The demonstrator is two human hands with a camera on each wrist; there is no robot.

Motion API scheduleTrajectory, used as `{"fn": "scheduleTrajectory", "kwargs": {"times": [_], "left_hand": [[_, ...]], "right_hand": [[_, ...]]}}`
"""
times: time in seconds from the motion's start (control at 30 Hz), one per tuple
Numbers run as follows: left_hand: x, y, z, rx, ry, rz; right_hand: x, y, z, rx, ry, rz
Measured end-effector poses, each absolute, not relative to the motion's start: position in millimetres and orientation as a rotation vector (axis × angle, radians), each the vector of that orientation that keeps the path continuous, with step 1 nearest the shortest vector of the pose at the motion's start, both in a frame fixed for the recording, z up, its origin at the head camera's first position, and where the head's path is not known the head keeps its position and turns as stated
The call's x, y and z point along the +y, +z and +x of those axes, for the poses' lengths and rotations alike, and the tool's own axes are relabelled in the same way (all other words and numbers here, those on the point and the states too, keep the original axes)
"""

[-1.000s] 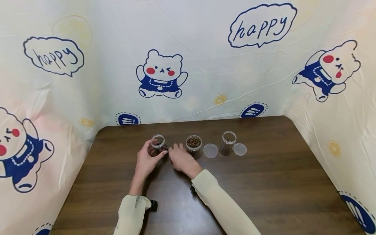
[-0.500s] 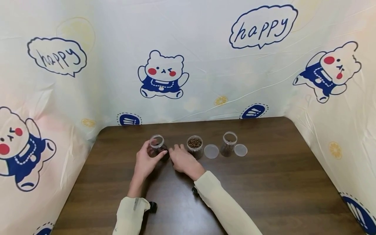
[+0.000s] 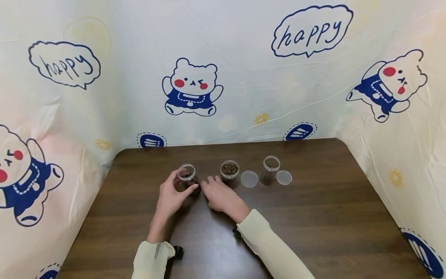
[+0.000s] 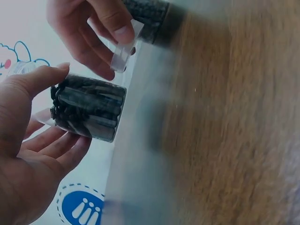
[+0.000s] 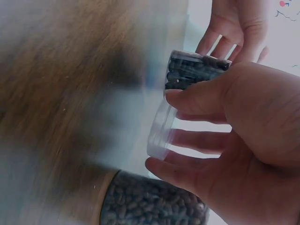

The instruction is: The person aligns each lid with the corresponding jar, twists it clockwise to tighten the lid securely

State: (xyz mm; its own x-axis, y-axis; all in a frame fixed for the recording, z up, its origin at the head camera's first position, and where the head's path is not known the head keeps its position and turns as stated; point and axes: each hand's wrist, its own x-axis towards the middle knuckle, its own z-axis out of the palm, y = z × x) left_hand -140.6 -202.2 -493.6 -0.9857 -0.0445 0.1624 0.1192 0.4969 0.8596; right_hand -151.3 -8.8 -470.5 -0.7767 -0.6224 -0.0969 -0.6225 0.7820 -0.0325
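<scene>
My left hand [image 3: 173, 193] grips a clear jar [image 4: 86, 108] partly filled with small dark pieces. In the head view its mouth is uncovered. Close on the right, my right hand [image 3: 223, 195] pinches a translucent plastic lid [image 5: 161, 129] between thumb and fingers, plain in both wrist views but hidden in the head view. The lid is held on edge, low over the table beside the jar. Just behind the right hand stands an uncovered jar of brown beans [image 3: 230, 170], resembling coffee beans.
Farther right on the brown wooden table [image 3: 313, 217] stands another uncovered jar [image 3: 270, 170] with dark contents. Two translucent lids lie flat, one lid [image 3: 249, 179] between the jars and another lid [image 3: 284, 178] at the far right. A printed cloth [image 3: 244, 77] hangs behind.
Both hands have come slightly closer to me, and the left-hand jar has shifted a little the same way. The other jars and flat lids have stayed put.
</scene>
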Motion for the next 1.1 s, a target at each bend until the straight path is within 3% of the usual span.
{"fn": "scheduleTrajectory", "kwargs": {"times": [0.33, 1.1], "left_hand": [[-186.8, -484.2, -128.0, -2.552, -1.503, -0.169], [-141.4, -498.1, -93.4, -2.554, -1.490, -0.317]], "right_hand": [[16.6, -467.1, -129.4, 2.905, -0.035, -1.041], [91.6, -476.7, -101.0, 2.991, -0.349, -0.793]]}}
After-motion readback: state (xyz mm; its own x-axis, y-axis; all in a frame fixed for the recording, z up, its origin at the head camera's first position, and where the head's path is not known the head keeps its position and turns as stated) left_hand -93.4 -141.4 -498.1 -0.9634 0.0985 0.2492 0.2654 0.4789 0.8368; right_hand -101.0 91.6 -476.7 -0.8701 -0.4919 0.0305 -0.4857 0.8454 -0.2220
